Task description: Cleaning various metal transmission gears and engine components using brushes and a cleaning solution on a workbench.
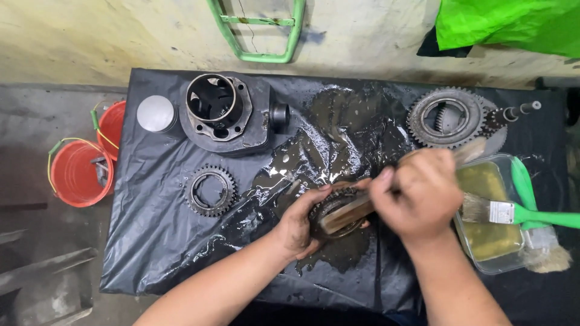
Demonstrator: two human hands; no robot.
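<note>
Gear (331,212), dark and oily, sits cupped in the left hand (305,226), whose fingers curl round its toothed rim so it is held just above the wet black plastic sheet (157,241). The right hand (423,193) is closed tight round the wooden handle of a brush (350,211), the working end laid across the gear's face, the handle's far tip poking out past the knuckles.

What could go wrong, as I see it: the gear is slick, and a hard stroke might twist it out of that cupped hold and drop it on the sheet. The teeth sit right against the fingertips, so a slip could nick them. The clear tub of yellowish liquid (489,241) stands just beside the right wrist; an elbow swing might tip it, and the two brushes resting on it would go too.

Counted: one gear in hand, one loose gear (210,191) left of the grip, one large gear (445,118) beyond the right hand with a geared shaft (510,115) next to it. One cylinder block (226,115) and one piston (156,113) lie further off to the left. Three brushes in all: one in use, two green-handled brushes (519,212) on the tub. Two orange buckets (78,172) are on the floor.
</note>
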